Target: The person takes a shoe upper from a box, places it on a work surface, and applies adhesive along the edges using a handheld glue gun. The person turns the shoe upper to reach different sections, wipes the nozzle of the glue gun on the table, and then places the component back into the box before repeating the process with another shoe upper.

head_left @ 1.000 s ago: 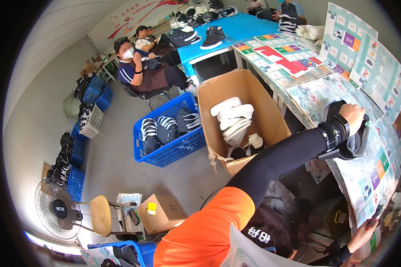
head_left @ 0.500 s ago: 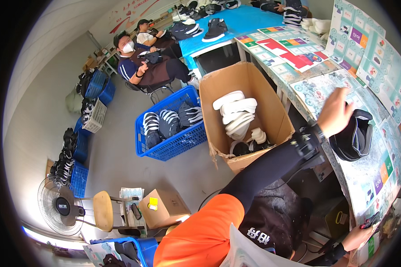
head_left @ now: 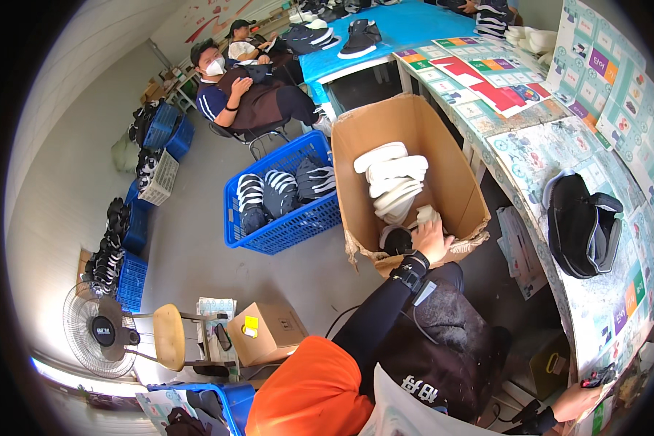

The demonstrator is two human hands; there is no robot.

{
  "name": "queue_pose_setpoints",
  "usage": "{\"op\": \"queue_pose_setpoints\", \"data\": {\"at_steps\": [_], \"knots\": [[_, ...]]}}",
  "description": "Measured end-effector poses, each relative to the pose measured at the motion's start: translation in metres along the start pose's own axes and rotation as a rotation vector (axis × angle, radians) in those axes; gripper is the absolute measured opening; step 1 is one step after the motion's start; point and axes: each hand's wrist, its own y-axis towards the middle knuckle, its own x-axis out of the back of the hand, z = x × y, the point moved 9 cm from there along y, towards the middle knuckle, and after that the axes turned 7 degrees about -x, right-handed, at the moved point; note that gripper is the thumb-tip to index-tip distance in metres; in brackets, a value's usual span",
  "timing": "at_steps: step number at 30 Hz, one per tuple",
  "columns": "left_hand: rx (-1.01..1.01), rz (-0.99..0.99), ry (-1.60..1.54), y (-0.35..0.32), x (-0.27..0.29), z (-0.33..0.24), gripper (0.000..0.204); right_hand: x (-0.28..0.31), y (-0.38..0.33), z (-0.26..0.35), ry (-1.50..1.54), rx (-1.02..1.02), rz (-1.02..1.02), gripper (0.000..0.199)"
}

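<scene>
My left hand is down at the near end of a cardboard box, its thumb apart from the fingers. Its fingertips reach the white shoe soles there; no firm grip shows. More white soles are piled farther inside the box. On the worktable to the right stands a black shoe with a pale sole edge, touched by neither hand. At the table's near right edge, my right hand is closed around a small black and red tool, whose exact kind is unclear.
A blue basket of dark striped shoes stands left of the box. Beyond are a blue-covered table with shoes and two seated people. A fan, a chair and a closed carton sit at lower left.
My left hand has moved from above the black shoe on the worktable down and left into the box. My right hand stays at the table edge with the tool.
</scene>
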Motion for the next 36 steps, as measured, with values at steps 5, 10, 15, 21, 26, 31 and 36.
{"op": "queue_pose_setpoints", "data": {"at_steps": [5,10,15,21,26,31,36], "knots": [[-0.287,0.38,-0.234,-0.009,-0.068,0.002,0.037,-0.013,0.002,-0.01,0.04,0.076,-0.065,0.046],[-0.189,0.307,-0.352,-0.008,-0.023,-0.016,0.041,-0.022,0.004,-0.016,0.021,0.021,0.014,0.046],[-0.159,0.398,-0.326,-0.012,0.0,-0.015,0.043,0.0,0.0,0.003,0.051,0.023,-0.009,0.048],[-0.123,0.408,-0.298,-0.008,-0.002,-0.009,0.041,-0.001,-0.002,0.004,0.009,0.004,0.029,0.049],[-0.096,0.478,-0.296,-0.015,-0.009,-0.004,0.049,-0.003,-0.005,0.004,0.065,0.0,-0.006,0.049],[-0.525,0.668,-0.342,-0.014,0.074,-0.098,0.061,0.006,-0.003,-0.006,0.119,-0.036,0.015,0.051],[-1.366,1.207,-1.457,-0.09,0.303,-0.229,0.049,0.003,-0.007,0.002,0.116,-0.034,0.057,0.048]]}}
